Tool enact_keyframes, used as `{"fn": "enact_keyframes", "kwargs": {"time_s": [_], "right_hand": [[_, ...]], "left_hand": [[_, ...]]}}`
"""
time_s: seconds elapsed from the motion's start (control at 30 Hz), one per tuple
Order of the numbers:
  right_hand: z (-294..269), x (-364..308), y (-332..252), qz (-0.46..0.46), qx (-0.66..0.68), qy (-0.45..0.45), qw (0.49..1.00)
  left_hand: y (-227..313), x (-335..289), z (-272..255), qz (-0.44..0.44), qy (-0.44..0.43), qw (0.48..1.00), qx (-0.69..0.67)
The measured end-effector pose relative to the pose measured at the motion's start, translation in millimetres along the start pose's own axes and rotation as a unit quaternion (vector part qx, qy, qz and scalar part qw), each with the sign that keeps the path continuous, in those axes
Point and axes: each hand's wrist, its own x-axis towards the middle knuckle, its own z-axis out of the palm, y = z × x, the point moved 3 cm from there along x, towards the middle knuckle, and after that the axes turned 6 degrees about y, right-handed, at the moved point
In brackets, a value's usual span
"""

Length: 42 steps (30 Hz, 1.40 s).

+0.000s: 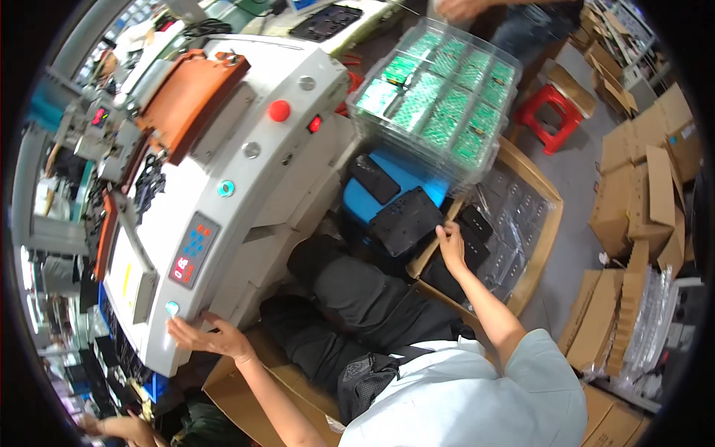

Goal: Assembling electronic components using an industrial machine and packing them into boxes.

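at 8 o'clock the left hand (207,339), loosely spread and holding nothing, hovers near a round button (173,308). at 3, the half-curled right hand (449,242) sits at the edge of a black plastic housing (406,222) over the blue stool (411,173) (grip unclear). flat black pieces (515,212) beyond, in the carton (538,173), seemingly remain; what's finished can't be told.

Pale shirt (477,395) (short-sleeved), dark trousers (365,294)

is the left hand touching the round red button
Apart: the head view shows a long stretch of machine panel between the left hand and red button.
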Motion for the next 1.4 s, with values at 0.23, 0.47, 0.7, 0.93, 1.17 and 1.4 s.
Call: {"fn": "enact_keyframes", "kwargs": {"time_s": [0.23,0.47,0.7,0.93,1.17,1.4], "right_hand": [[7,87,66,0.178,0.125,0.033,0.976],[-21,-2,-72,0.114,0.378,-0.178,0.902],[35,-104,-241,0.105,0.464,-0.493,0.729],[59,-177,-408,-0.358,0.081,-0.602,0.709],[135,-124,-539,-0.627,-0.040,-0.080,0.774],[191,-111,-556,-0.605,-0.204,-0.071,0.767]], "left_hand": [[40,-42,-40,-0.194,-0.207,0.927,-0.247],[63,-121,-80,-0.580,-0.450,0.459,-0.501],[125,-116,-98,-0.542,-0.536,-0.029,-0.646],[78,-105,-128,-0.603,-0.087,-0.278,-0.742],[22,-91,-131,-0.763,-0.095,0.140,-0.624],[21,-103,-130,-0.765,-0.116,0.180,-0.607]]}}
